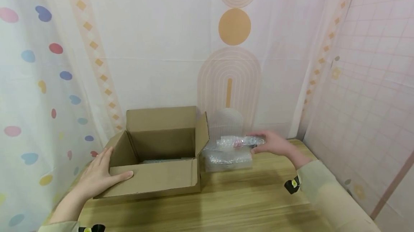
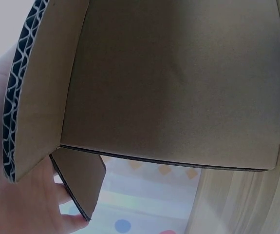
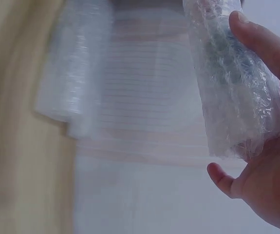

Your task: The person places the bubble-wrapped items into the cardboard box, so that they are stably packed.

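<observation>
Currently the left hand [image 1: 97,176] lies flat, steadying the open cardboard box [image 1: 158,153], while the right hand [image 1: 275,144] grips a bubble-wrapped item [image 1: 240,141] just beside it, above more bubble wrap [image 1: 228,158]; carrying it leftward over the box's flap seems next.

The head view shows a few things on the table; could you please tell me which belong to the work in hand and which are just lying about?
In use:
- cardboard box, open, left hand resting on its near left corner
- bubble-wrapped item, held by the right hand

Lying about:
- bubble-wrap bundle on the wooden table, right of the box
- patterned curtains behind
</observation>
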